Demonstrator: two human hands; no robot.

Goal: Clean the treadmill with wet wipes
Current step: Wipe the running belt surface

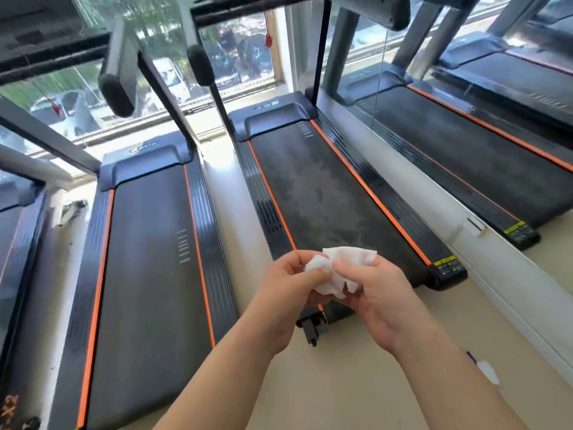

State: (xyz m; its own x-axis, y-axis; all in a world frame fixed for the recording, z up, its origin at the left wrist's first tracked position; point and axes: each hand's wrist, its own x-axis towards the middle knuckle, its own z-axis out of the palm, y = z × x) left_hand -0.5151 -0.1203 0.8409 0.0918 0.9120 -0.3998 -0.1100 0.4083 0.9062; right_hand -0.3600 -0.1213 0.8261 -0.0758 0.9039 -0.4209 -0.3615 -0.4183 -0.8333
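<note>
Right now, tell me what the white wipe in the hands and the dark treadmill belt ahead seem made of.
White crumpled wipe: probably thin nonwoven fabric; matte, limp, soft folds. Dark grey treadmill belt: likely rubbery sheet; matte, no glare, pale dusty smudges.

Strong daylight pours in through the window (173,79) at the far end, so the scene is bright. The floor (217,169) below the glass washes out to near white, and a pale sheen runs down the side rail of the left treadmill (204,228). The wide lens bows straight edges outward toward the borders (the handlebar ends (114,94) up top look soft and smeared), shadows are faint, and the white wipe (341,265) is nearly blown out.
</note>
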